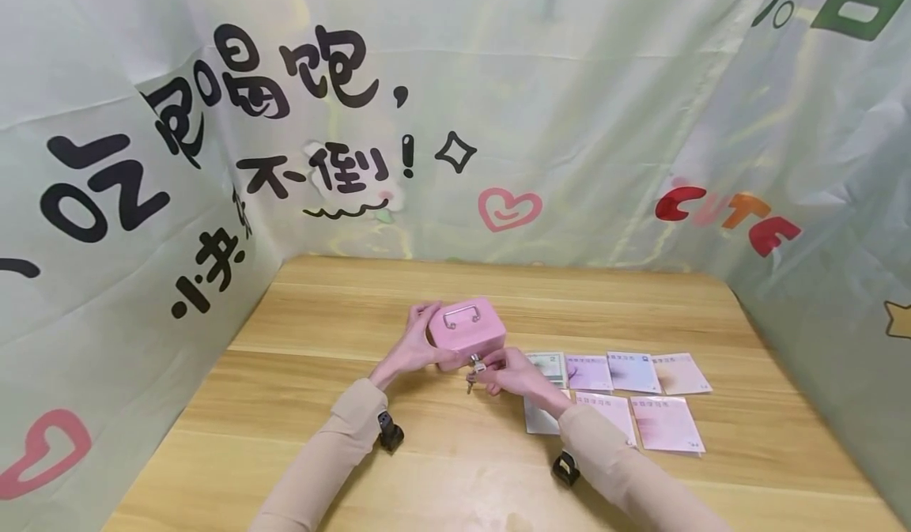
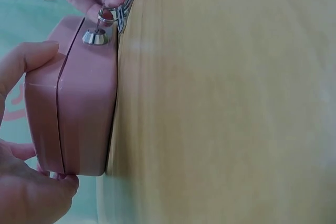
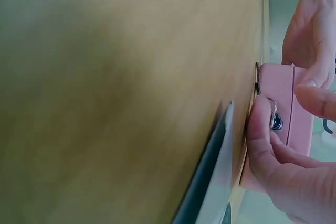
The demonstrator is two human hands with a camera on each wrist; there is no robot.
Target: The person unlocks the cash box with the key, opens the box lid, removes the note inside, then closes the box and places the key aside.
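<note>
A pink metal cash box with a wire handle on its closed lid stands on the table. My left hand grips it from the side, thumb on the lid and fingers around the far end. A key sits in the round silver lock on its front. From it hang a ring and more keys, close over the tabletop. My right hand is at the lock, its curled fingers around the key and ring, with the thumb near the lid edge.
Right of the box, play banknotes lie in two rows, partly under my right forearm. In the right wrist view a note's edge rises close to the box. Printed cloth walls in the wooden table.
</note>
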